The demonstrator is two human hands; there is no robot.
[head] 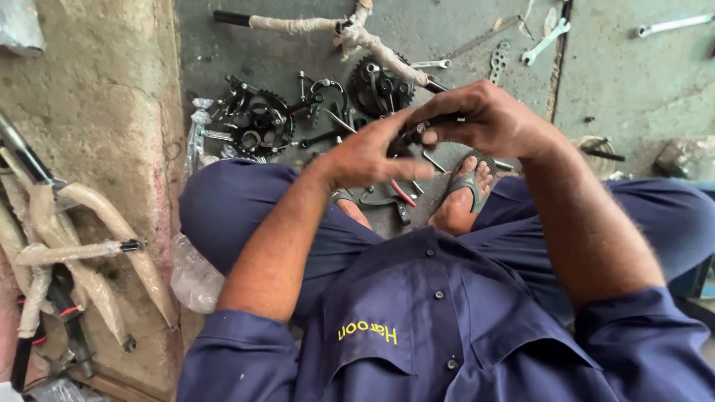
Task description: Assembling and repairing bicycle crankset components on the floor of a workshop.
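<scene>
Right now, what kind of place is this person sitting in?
Probably a bicycle repair workshop, with work done on the concrete floor. Toothed chainrings, wrapped handlebars and spanners lie spread about, and both hands, the left hand and right hand, hold a small dark metal part.

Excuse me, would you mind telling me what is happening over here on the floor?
A person in a blue uniform sits on the concrete floor, both hands raised over their sandalled feet. The left hand and right hand together grip a small dark metal part; what it is cannot be told. Chainrings, a wrapped handlebar and wrenches lie in front. Wrapped frame parts rest at the left.
</scene>
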